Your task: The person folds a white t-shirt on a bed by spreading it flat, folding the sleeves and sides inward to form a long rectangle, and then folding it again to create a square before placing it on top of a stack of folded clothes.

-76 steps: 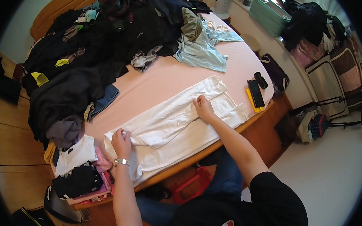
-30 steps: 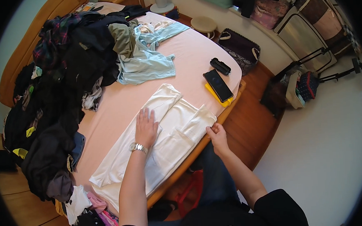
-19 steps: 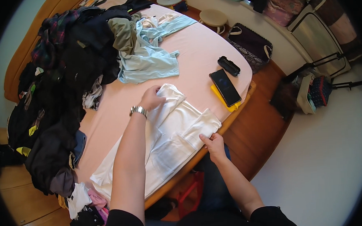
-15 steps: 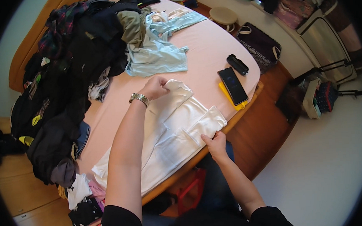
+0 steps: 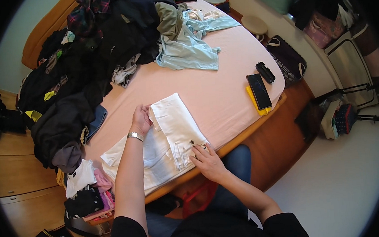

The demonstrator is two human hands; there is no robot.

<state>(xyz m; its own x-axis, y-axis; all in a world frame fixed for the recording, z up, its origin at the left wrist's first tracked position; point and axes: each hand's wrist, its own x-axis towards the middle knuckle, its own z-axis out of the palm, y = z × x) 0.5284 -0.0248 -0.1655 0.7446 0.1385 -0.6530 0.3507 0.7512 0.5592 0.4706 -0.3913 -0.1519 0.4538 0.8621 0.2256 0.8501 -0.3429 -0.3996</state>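
A white shirt lies partly folded at the near edge of the bed, a long panel of it turned over toward the right. Small dark marks show on the cloth by my right fingertips. My left hand, with a metal watch on its wrist, is closed at the left edge of that panel; its thumb is partly hidden. Flat on the panel's near right corner rests my right hand, fingers spread. The rest of the shirt spreads under and beside my left forearm.
A heap of dark clothes covers the bed's left and far side, with a light blue garment beside it. A phone lies on a yellow item near a black case. Folded clothes are stacked at lower left.
The shirt's raised end has been laid over into a flat panel. My left hand has moved down and left to its edge; my right hand has shifted left and opened flat. The view has shifted.
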